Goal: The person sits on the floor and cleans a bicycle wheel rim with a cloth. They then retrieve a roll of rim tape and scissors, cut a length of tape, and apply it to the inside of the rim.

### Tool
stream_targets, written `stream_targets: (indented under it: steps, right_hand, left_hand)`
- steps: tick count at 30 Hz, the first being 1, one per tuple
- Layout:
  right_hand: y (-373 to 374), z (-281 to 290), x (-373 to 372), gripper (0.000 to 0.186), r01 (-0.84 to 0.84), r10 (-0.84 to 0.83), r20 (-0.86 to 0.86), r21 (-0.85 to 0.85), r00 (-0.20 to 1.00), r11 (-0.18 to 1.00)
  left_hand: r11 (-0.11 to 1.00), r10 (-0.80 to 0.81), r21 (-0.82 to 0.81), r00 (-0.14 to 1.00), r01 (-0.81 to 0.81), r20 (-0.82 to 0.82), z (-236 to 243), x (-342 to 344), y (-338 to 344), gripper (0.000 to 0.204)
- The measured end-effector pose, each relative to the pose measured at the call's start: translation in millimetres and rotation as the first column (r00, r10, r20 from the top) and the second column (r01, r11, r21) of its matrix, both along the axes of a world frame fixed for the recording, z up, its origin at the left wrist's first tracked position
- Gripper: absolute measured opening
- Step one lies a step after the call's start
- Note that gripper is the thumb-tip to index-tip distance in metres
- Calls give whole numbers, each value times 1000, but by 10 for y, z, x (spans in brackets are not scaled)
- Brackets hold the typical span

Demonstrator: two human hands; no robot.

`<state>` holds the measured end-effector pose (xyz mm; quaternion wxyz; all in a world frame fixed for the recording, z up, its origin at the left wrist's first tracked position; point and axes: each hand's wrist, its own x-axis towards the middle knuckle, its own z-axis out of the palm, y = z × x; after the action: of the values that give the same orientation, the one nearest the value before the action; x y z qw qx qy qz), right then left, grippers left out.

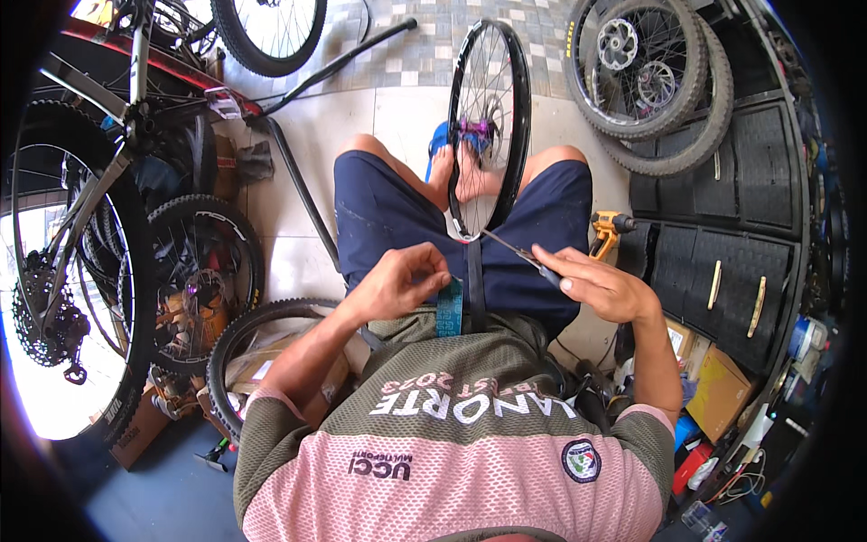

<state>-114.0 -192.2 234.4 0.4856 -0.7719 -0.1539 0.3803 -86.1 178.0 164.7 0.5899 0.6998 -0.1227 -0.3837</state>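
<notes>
A bare black bicycle wheel (517,135) without a tyre stands upright between my legs, its purple hub (473,131) near my feet. My left hand (404,282) is closed in a pinch at the top of a short teal printed strip of tape (449,312), in front of my waist. Between the fingers and thumb of my right hand (596,282) is a long, thin metal tool with a blue-grey handle (547,272). Its narrow end points toward the near edge of the rim; whether they touch I cannot tell. The fingers partly cover the handle.
Bicycles and wheels crowd the left side, including a mountain bike wheel (135,271). Two tyred wheels (637,68) lie at the far right. A yellow-and-black power tool (611,230) is beside my right knee, near black drawers (722,280). A dark tube (302,190) lies left of my legs.
</notes>
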Motion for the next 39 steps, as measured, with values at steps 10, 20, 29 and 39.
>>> stream_targets:
  steps: [10,20,29,39]
  right_hand:
    - [-216,0,-168,73,-12,14,47,-27,999,1000]
    - [125,-79,180,57,-128,132,33,-91,991,988]
    - [414,-143,368,62,-226,234,59,-117,971,967]
    - [431,-216,341,62,-185,189,71,-61,979,981]
  left_hand:
    - [991,-134,2,968,137,-214,121,309,-106,16]
    - [989,-139,-70,977,129,-159,66,307,-132,16]
    - [986,-169,-37,966,164,-195,181,368,-172,16]
    - [978,-207,-41,959,203,-194,180,412,-160,16]
